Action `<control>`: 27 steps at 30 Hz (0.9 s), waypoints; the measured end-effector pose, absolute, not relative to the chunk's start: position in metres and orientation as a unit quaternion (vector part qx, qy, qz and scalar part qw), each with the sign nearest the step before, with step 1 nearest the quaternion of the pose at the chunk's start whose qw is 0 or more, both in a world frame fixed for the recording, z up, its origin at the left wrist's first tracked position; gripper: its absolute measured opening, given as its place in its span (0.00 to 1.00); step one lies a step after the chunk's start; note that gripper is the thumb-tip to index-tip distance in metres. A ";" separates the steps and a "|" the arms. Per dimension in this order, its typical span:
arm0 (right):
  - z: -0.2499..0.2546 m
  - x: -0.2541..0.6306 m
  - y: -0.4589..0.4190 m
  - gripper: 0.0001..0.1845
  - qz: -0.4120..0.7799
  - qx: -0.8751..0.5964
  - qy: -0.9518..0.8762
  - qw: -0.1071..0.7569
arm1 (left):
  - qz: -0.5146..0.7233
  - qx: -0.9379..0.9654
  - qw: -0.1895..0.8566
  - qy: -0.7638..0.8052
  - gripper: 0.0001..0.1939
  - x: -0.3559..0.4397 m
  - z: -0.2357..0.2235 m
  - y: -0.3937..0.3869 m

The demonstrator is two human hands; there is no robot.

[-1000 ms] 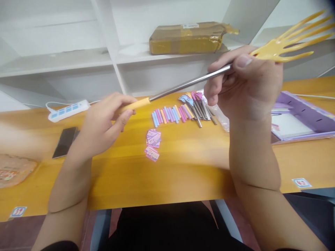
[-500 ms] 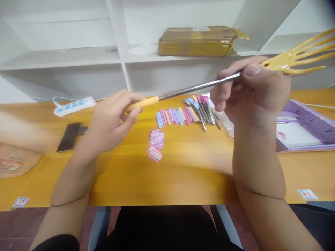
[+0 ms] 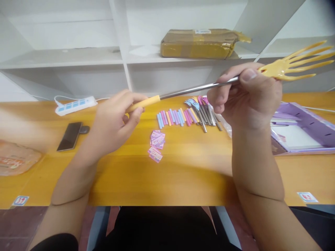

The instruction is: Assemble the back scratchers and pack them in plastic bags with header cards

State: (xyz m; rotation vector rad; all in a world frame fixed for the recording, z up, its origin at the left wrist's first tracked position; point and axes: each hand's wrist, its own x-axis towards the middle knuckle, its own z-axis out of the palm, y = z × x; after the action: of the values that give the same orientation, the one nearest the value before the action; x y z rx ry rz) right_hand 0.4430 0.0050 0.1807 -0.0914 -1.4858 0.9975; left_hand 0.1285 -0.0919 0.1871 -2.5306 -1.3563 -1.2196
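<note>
A back scratcher [image 3: 193, 90] is held up above the table, slanting up to the right. My left hand [image 3: 111, 120] is closed around its yellow handle sleeve [image 3: 149, 101], and the sleeve's left end is hidden in the fingers. My right hand [image 3: 253, 97] grips the silver rod near the yellow claw head [image 3: 280, 68], whose long prongs point right. Beneath, on the table, lie several pink, blue, purple and yellow sleeves [image 3: 175, 117] in a row. Beside them is a pile of metal rods with coloured claw heads [image 3: 195, 104].
Small printed cards [image 3: 157, 141] lie on the wooden table [image 3: 162, 184]. To the left are a power strip [image 3: 75, 105], a phone [image 3: 69, 136] and an orange bag [image 3: 15, 158]. A purple box [image 3: 319, 123] stands right. A taped carton [image 3: 196, 43] sits on the shelf behind.
My right hand and the claw head have shifted slightly left and down. My left hand keeps its hold on the sleeve, nearly still. The view has shifted a little.
</note>
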 end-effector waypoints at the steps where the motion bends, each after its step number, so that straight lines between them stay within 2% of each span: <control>1: 0.180 0.444 0.005 0.09 0.438 -0.039 -0.648 0.622 | -0.392 -0.810 0.013 -0.435 0.12 0.129 0.187 -0.092; 10: 0.177 0.441 0.006 0.13 0.456 -0.049 -0.646 0.610 | -0.400 -0.810 0.026 -0.428 0.12 0.131 0.188 -0.093; 19: 0.176 0.437 -0.004 0.13 0.437 -0.126 -0.649 0.610 | -0.411 -0.799 0.040 -0.436 0.10 0.133 0.187 -0.094; 27: 0.174 0.433 -0.005 0.14 0.451 -0.099 -0.647 0.606 | -0.403 -0.795 0.045 -0.451 0.08 0.132 0.186 -0.093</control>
State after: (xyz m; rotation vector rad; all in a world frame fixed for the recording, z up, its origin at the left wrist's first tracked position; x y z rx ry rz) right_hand 0.4325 -0.0046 0.1742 -0.2295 -1.4969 1.0433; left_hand 0.1321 -0.0931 0.1865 -2.4299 -1.3769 -1.2310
